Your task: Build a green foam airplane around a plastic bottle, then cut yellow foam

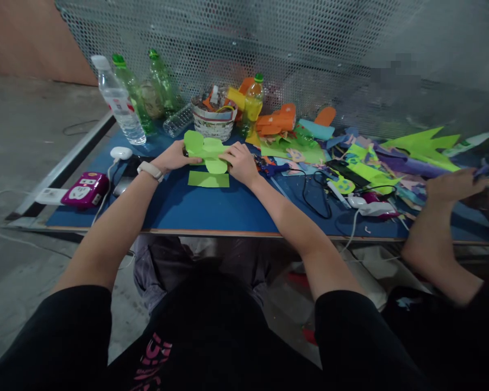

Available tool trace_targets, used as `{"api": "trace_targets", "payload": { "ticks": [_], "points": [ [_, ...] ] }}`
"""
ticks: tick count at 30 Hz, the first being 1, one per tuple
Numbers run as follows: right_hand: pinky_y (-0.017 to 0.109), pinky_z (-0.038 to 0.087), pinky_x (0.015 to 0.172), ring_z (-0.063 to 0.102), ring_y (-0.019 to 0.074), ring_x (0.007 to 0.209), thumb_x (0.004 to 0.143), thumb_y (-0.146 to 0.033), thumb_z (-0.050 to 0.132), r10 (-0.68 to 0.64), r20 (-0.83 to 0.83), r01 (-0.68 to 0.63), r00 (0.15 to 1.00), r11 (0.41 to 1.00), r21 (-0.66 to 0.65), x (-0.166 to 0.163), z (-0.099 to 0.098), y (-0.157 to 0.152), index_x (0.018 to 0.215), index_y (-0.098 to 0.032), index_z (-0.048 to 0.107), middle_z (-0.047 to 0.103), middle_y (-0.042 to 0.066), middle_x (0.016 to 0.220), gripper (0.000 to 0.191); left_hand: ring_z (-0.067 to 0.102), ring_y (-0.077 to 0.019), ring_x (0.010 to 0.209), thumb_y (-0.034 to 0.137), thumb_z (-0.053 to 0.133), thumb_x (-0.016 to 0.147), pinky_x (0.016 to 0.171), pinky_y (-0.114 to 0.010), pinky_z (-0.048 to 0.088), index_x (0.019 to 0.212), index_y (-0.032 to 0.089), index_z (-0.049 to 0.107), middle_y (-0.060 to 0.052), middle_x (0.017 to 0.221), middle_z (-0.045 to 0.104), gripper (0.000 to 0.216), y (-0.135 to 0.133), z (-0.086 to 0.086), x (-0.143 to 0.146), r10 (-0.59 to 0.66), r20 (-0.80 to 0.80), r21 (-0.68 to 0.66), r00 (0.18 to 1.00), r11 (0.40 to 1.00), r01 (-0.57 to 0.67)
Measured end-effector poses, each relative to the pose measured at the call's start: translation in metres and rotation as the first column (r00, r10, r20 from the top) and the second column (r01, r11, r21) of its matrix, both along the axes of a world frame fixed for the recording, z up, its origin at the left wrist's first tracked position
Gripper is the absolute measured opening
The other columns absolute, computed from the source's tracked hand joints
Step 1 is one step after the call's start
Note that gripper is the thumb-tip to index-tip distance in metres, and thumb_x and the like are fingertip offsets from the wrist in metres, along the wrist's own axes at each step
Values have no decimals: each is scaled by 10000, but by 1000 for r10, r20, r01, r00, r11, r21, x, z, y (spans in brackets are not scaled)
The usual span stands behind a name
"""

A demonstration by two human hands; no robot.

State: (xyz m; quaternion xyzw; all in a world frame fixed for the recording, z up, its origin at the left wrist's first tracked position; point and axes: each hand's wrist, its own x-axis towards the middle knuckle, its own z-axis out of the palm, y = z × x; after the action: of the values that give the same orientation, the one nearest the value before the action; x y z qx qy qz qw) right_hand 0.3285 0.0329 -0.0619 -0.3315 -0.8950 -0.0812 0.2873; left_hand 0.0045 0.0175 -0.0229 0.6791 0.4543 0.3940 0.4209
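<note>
Between my hands is a light green paper cutout (212, 147) with rounded, petal-like lobes, raised a little above the blue tabletop. My left hand (174, 156) pinches its left side, thumb toward the middle. At the right side, the fingers of my right hand (239, 162) are closed on the same cutout. Just below it, a green paper strip (208, 179) lies flat on the table. Behind the cutout stands a woven basket (214, 124) with scraps in it. A blue glue gun (275, 169) lies to the right of my right hand.
Bottles, including a clear water bottle (122, 103), stand at the back left. A purple power strip (85, 190) with white cables sits at the left edge. Coloured paper scraps (362, 157) heap up on the right, where a co-worker's arm (440, 217) reaches over the table (228, 214).
</note>
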Motion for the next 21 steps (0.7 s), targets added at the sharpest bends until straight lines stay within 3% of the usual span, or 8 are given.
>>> {"api": "trace_targets", "payload": {
  "ticks": [11,16,21],
  "points": [
    [662,651,1111,714,435,1317,1355,-207,539,-6,-8,6,1000,1000,-4,0,3,-2,1366,-282,1013,847,191,1282,480,830,-609,1512,280,1259,712,1391,-791,673,1193,179,912,-218,1323,924,602,-9,10,8,41,7,6,999,999,-41],
    [693,648,1166,733,442,1357,1302,-205,716,-2,13,2,1000,999,-34,11,10,-1,1409,-310,1022,859,181,1331,341,837,-575,1505,276,1235,742,1401,-763,680,1242,165,915,-209,1361,939,605,-11,10,9,52,6,20,999,998,-52],
    [737,680,1161,757,453,1304,1263,-281,823,31,-30,-32,999,997,-63,30,16,5,1307,-310,1040,867,174,1278,223,830,-568,1544,303,1222,778,1438,-751,657,1298,171,926,-223,1466,928,613,-8,9,5,29,-26,11,999,1000,-29]
  ]
}}
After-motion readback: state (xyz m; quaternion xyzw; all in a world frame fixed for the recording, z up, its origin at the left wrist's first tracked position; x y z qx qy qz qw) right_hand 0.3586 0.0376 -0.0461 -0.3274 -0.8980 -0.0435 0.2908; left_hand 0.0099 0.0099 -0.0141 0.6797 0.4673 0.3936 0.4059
